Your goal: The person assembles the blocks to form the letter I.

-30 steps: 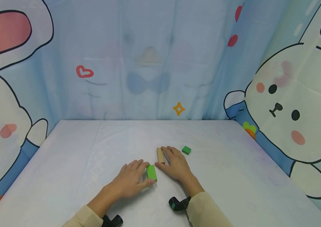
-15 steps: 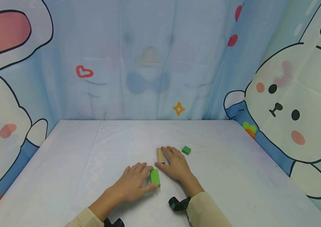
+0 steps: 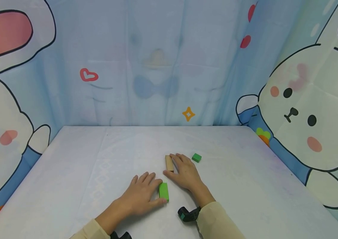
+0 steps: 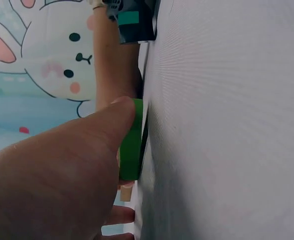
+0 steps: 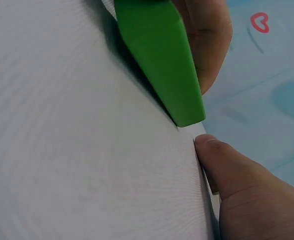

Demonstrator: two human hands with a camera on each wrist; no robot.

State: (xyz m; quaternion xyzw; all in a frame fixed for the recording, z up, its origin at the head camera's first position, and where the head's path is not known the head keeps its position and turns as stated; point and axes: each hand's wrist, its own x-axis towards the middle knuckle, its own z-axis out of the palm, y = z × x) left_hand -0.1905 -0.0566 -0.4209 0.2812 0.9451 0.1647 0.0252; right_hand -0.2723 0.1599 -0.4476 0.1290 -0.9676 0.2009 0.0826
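A light green rectangular block (image 3: 163, 192) lies on the table in front of the person. My left hand (image 3: 140, 196) pinches it by its two ends, thumb at the near end and index finger at the far end. The left wrist view shows the thumb against the green block (image 4: 131, 150), low by the tabletop. Farther back, a natural wooden block (image 3: 169, 163) lies lengthwise. My right hand (image 3: 184, 173) has its index fingertip at the wooden block's far end and its thumb at the near end. Seen from the right wrist, the green block (image 5: 161, 65) stands beyond the right thumb (image 5: 236, 165).
A small dark green block (image 3: 197, 157) sits right of the right hand, farther back. The white-covered table (image 3: 121, 146) ends against a blue cartoon curtain (image 3: 112, 39). A black wrist device (image 3: 188, 214) hangs under the right wrist, close over the table.
My left hand has drawn the light green block toward the person and slightly right, away from the wooden block. The right hand, wooden block and dark green block have stayed put.
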